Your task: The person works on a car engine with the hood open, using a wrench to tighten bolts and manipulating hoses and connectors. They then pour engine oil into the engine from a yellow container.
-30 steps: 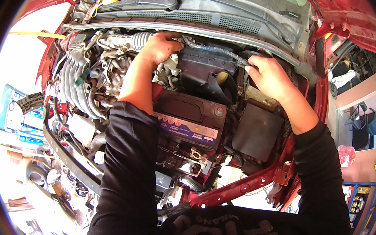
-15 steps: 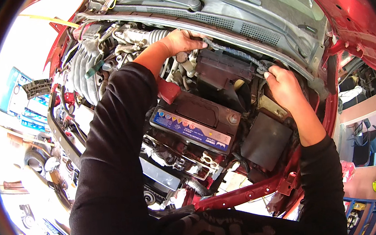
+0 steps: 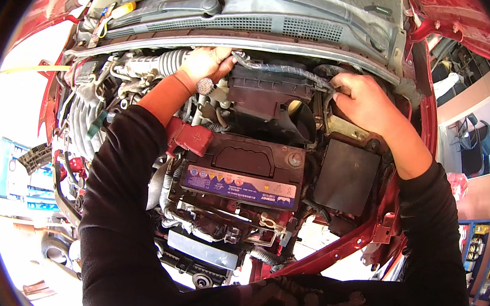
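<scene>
A taped wiring harness [image 3: 284,68] runs along the top of the black air filter housing [image 3: 263,93], just below the windscreen cowl. At its left end my left hand [image 3: 205,63] is closed, thumb against the harness and the other fingers partly hidden. My right hand [image 3: 362,96] pinches the harness's right end, beside the housing's corner. Below the housing sits the car battery [image 3: 240,162], with a red terminal cover [image 3: 191,137] at its upper left. A black box cover [image 3: 347,178] lies to the battery's right, under my right forearm.
Along the far edge runs the cowl grille [image 3: 310,28] with a wiper arm. A ribbed intake hose [image 3: 167,63] lies left of my left hand. The red front crossmember [image 3: 329,253] crosses near my body. A yellow-handled tool [image 3: 123,11] rests at the far left.
My view has shifted, so the engine bay sits further left in the picture. My right hand's fingers have curled further over the harness end; the left hand stays at the other end.
</scene>
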The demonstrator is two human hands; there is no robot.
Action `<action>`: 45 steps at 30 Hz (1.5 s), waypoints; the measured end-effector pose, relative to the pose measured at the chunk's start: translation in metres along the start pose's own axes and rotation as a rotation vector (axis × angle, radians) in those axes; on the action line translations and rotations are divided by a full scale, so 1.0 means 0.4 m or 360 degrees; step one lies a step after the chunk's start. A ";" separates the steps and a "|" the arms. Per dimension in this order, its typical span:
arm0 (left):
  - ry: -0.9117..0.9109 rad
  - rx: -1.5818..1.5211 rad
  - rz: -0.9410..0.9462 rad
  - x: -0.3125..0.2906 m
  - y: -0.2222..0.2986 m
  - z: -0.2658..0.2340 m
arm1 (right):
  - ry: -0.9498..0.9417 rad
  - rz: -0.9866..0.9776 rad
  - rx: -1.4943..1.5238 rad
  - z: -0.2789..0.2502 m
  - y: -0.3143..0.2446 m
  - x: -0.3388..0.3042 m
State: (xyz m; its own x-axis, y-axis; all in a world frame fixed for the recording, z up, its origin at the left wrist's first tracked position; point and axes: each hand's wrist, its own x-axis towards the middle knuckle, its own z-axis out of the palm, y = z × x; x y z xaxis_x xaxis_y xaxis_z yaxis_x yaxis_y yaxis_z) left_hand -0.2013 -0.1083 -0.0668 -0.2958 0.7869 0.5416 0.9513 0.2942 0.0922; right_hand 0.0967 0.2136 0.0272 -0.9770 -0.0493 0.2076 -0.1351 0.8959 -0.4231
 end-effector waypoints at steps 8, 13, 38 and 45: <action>0.0065 0.0076 0.0204 -0.010 -0.013 -0.008 | -0.0051 0.0205 -0.0101 -0.025 0.001 -0.010; -0.0005 0.0172 0.0166 -0.016 -0.032 -0.001 | -0.0059 0.0093 -0.0238 -0.016 0.021 -0.010; 0.0335 -0.0013 0.0458 -0.005 -0.016 0.009 | 0.0000 -0.0069 0.0004 0.000 -0.004 -0.005; 0.0369 0.0017 0.0353 -0.012 -0.001 0.010 | 0.0081 -0.0323 -0.0084 0.023 0.006 0.011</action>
State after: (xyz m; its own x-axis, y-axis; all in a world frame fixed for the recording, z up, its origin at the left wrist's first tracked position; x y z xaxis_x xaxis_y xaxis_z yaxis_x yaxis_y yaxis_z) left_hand -0.2007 -0.1100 -0.0728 -0.0524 0.6884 0.7235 0.9891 0.1357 -0.0575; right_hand 0.0906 0.2114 0.0191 -0.9208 -0.2100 0.3287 -0.3181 0.8919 -0.3214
